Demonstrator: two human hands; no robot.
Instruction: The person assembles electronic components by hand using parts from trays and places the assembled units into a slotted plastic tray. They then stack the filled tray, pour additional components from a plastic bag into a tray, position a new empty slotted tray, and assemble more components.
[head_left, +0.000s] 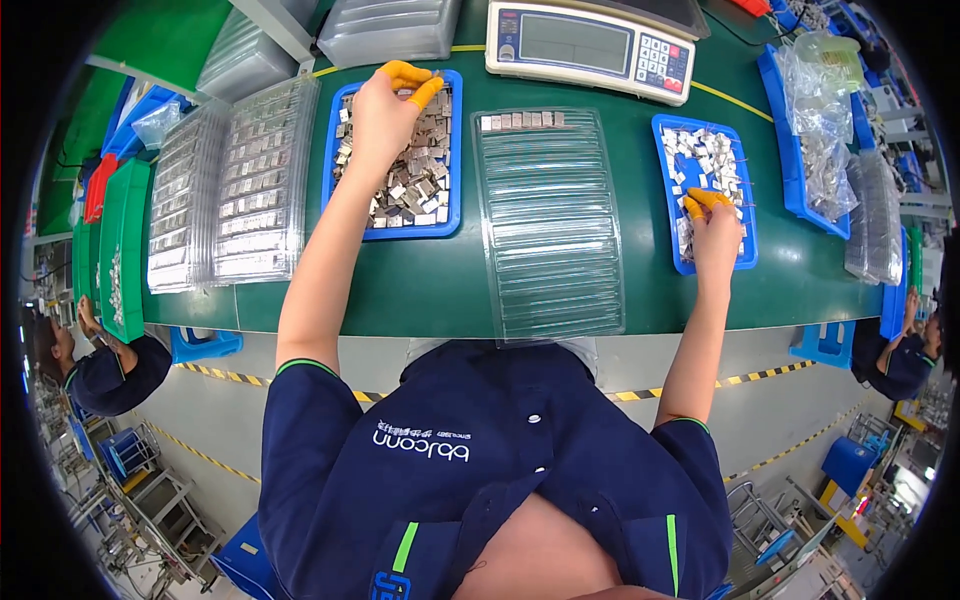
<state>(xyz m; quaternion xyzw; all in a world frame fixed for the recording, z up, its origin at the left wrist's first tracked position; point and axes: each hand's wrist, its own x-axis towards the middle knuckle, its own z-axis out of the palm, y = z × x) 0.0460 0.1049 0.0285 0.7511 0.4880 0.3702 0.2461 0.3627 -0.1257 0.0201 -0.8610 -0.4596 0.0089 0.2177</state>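
Observation:
My left hand point(385, 115), with yellow finger covers, is over the upper part of a blue tray point(457, 150) heaped with small metal connector shells point(405, 185). Its thumb and finger meet around a small metal piece point(438, 76). My right hand point(716, 238), also in yellow covers, reaches into a smaller blue tray point(746, 250) of small white pieces point(712, 150). Those fingertips are pinched together among the pieces; what they hold is hidden. Between the hands lies a clear ribbed plastic tray point(550, 230), with a row of small metal pieces point(522, 121) in its top slot.
A weighing scale point(590, 50) stands behind the clear tray. Filled clear trays point(262, 180) are stacked at left, beside a green bin point(125, 250). A blue bin with plastic bags point(820, 130) sits at right. Co-workers point(120, 370) are at both sides.

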